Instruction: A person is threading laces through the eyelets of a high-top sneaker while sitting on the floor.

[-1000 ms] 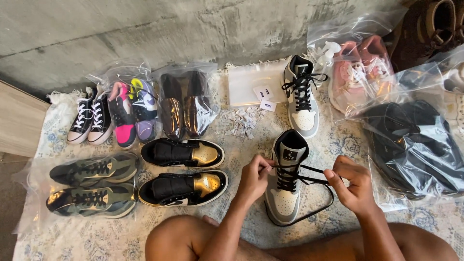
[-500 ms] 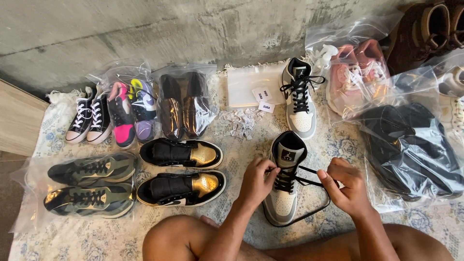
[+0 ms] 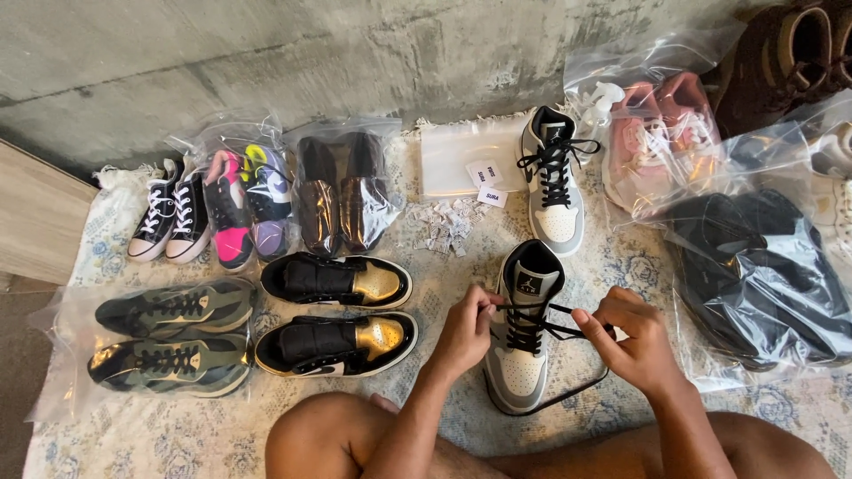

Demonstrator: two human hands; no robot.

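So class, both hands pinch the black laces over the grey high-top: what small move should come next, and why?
Probably draw both ends taut: the left hand and right hand pinch the black laces above the grey high-top sneaker, and slack loops beside its sole.

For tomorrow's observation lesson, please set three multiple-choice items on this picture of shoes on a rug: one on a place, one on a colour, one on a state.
1. Where does the matching grey sneaker lie?
A. beyond the one being laced
B. inside a bag
C. on the person's knee

2. What colour are the laces?
A. white
B. black
C. red

3. How is the olive pair kept?
A. bare
B. boxed
C. bagged in clear plastic

Answers: 1 A, it sits farther up the rug. 2 B, left hand and right hand pinch dark laces. 3 C, shiny film covers it.
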